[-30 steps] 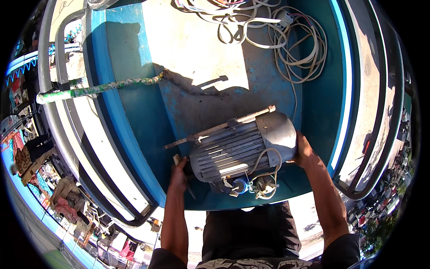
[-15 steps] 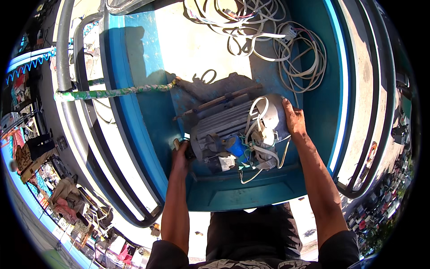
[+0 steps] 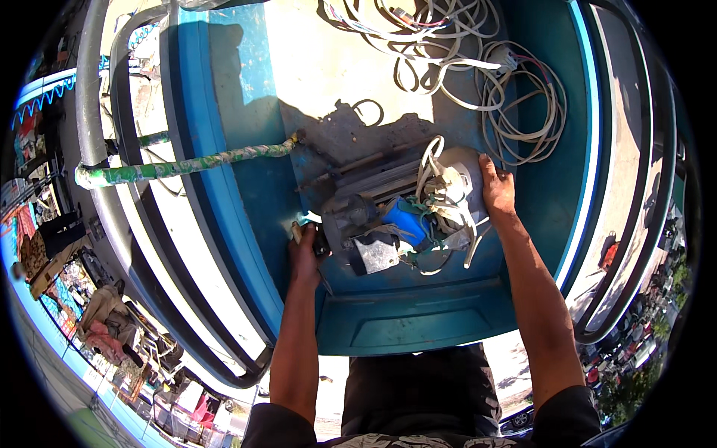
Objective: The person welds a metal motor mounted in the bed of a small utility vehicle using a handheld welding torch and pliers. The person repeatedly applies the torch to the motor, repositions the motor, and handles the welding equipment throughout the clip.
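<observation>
An electric motor [image 3: 377,190] with a ribbed grey body lies across the near end of a blue cargo bed [image 3: 418,321]. On its near side show a bright blue cylinder [image 3: 407,222], a grey box-like part [image 3: 375,252] and a bundle of white wires [image 3: 448,190]. My left hand [image 3: 305,257] is closed on the dark shaft end at the motor's left; its fingertips are partly hidden. At the right end, my right hand [image 3: 499,187] grips the rounded pale cover, thumb on top and the other fingers partly out of sight.
Coiled white cable [image 3: 523,104] lies at the bed's far right, with more loose cable [image 3: 441,37] beyond. A green-wrapped bar [image 3: 194,164] juts over the left wall. Black rails [image 3: 142,187] run along the sides. A thin rod [image 3: 366,160] lies behind the motor.
The motor has rolled away from me between my hands: its ribbed top shows less, and the blue cylinder and grey box face up more. Both hands keep their hold. The view has shifted slightly.
</observation>
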A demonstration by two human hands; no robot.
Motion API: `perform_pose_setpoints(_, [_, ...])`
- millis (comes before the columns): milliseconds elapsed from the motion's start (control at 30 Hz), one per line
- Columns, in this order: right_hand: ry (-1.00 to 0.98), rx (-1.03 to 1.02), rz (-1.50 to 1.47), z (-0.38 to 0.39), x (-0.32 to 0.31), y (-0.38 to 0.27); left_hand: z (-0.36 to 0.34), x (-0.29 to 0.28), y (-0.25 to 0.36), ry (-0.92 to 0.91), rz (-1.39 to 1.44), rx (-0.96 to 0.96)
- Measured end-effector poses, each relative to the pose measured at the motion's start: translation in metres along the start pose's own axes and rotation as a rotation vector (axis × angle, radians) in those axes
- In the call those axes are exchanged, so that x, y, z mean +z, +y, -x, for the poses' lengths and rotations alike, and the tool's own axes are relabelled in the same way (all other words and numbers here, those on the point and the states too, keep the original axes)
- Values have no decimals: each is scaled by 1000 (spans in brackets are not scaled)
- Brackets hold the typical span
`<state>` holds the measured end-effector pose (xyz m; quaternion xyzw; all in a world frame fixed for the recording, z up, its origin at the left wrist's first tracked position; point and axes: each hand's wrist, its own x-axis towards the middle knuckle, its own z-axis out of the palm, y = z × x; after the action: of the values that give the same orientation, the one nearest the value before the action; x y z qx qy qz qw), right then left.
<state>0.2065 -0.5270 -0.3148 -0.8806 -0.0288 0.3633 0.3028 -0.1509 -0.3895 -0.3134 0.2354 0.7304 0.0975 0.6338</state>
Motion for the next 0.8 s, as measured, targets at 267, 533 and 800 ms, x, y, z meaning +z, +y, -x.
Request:
perform_pose_setpoints(267, [25,3,73,4,6,-1,-16,-1,-8,135,-103,40])
perform_pose_setpoints(533, [61,5,129,-2,8,14,-3,3,-5,137,-182,111])
perform_pose_setpoints(800, [56,-17,79,-1,7,15,7,-7,-22,133,-175,157])
